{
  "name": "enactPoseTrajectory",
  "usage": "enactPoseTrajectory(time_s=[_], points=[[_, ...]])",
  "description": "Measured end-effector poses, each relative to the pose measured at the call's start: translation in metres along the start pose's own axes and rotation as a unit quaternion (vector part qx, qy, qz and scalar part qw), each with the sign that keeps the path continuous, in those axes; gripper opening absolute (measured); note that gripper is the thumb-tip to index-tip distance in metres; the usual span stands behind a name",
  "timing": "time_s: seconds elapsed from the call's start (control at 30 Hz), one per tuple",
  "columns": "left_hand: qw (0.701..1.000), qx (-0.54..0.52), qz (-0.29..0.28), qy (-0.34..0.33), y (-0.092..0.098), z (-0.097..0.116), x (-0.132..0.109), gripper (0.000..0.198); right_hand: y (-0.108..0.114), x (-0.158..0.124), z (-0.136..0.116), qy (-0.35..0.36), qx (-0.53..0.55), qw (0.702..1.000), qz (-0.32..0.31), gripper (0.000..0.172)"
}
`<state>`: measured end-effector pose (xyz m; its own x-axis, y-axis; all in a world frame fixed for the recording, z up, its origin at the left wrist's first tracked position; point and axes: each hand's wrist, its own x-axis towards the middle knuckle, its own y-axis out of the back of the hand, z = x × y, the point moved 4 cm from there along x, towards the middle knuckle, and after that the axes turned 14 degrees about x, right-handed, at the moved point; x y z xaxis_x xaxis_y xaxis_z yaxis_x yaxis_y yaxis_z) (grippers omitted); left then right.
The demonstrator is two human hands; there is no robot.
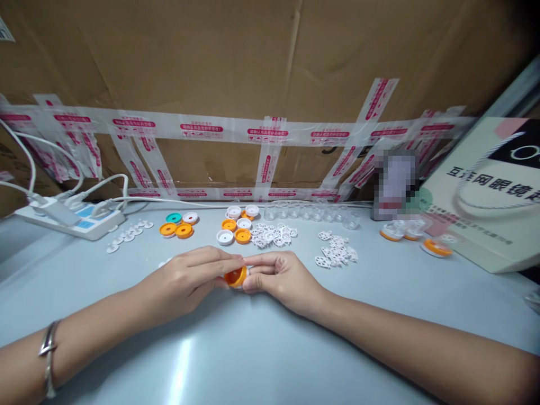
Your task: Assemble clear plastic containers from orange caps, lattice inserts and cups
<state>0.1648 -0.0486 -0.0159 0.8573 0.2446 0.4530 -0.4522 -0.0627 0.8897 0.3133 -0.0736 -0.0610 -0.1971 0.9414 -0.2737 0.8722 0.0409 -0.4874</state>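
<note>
While facing a huge cardboard box (189, 67) strapped with red-printed tape (202, 131), worked over a pale blue-grey surface (270, 360). Saw a printed carrier bag (485, 216) at the far right and a white power strip (90, 224) at the far left. Had the left hand (188, 278) and the right hand (284, 278) together near the middle, before the loose parts. Held an orange cup (236, 277) between them, hollow side tilted into view; could not tell whether touching the surface. Had each grip narrowed to a close pinch, with the left at the cup's left rim and the right around a white part (248, 272) on its right side. Noticed orange-based pieces with clear tops (436, 248) by the bag, a row of clear cups (312, 212) along the box, orange and white caps (229, 225) at the middle, and a four-cap cluster (184, 230) farther left. Spotted two heaps of white openwork pieces (274, 235) right of the middle caps and, smallest, a line of white stemmed discs (130, 233) near the power strip.
</note>
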Motion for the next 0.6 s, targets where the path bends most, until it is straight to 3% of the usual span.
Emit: enactPoseTrajectory(time_s=[0.23,0.37,0.6], points=[[0.995,-0.068,-0.047,0.061,0.0014,-0.0015,0.0005,0.030,0.0012,0.0017,0.0013,0.034,0.004,0.998,-0.060,0.056],[0.992,-0.074,-0.049,0.091,-0.0038,0.0000,-0.0006,0.024,0.0010,0.0021,0.0040,0.034,-0.042,0.994,-0.097,0.052],[0.992,-0.021,-0.066,0.107,-0.0082,0.0036,-0.0019,0.021,-0.0015,0.0029,0.0011,0.060,-0.167,0.980,-0.093,0.037]])
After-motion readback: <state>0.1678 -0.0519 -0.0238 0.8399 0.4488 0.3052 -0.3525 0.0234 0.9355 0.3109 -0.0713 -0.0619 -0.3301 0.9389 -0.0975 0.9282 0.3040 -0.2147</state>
